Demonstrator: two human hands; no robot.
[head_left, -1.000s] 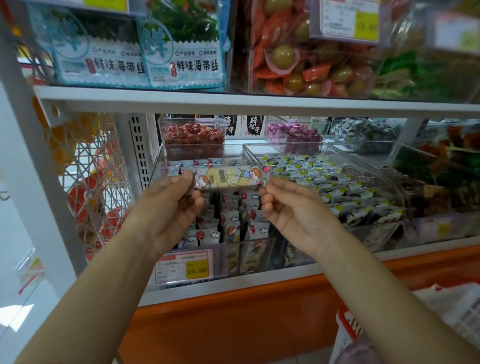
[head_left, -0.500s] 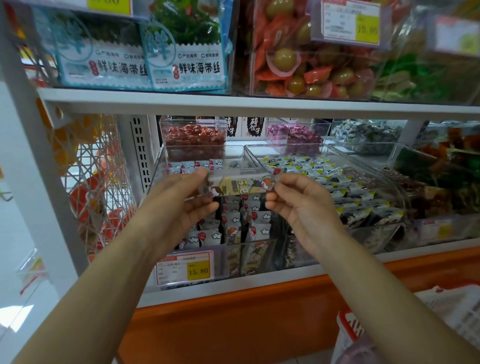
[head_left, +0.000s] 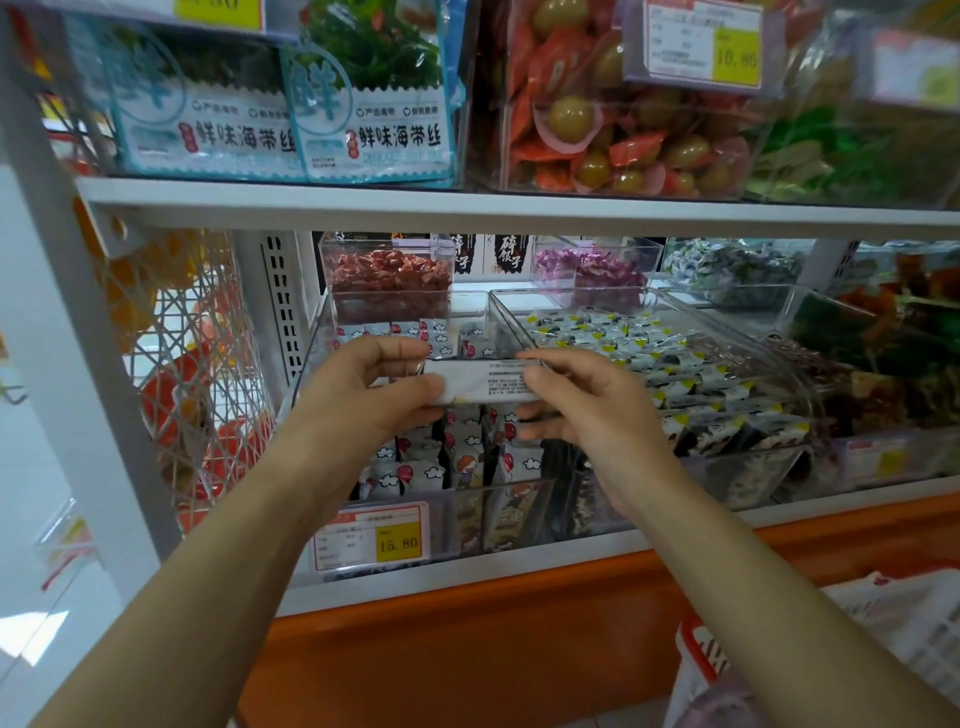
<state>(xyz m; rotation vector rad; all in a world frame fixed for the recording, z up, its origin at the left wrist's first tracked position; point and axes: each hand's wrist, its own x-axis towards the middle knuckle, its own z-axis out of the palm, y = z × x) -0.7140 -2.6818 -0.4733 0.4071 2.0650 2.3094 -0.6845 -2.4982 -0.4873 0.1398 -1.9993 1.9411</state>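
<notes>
I hold a small snack packet (head_left: 483, 382) by its two ends, its white back with fine print facing me. My left hand (head_left: 374, 389) pinches the left end between thumb and fingers. My right hand (head_left: 576, 400) pinches the right end. The packet hangs just above a clear plastic bin (head_left: 311, 358) on the lower shelf. That bin holds several similar packets (head_left: 467, 447) with cartoon figures and red dots, standing in rows.
A price tag reading 15.80 (head_left: 371, 540) sits on the bin's front. To the right is a bin of black-and-yellow packets (head_left: 675, 374). The white upper shelf (head_left: 467, 208) carries seaweed bags and wrapped olives. A wire basket (head_left: 192, 374) hangs at left, a red-and-white basket (head_left: 810, 639) stands at lower right.
Both hands have turned the packet over: its colourful cartoon front faced me before, now the white printed back does. The hands stayed in about the same place above the bin.
</notes>
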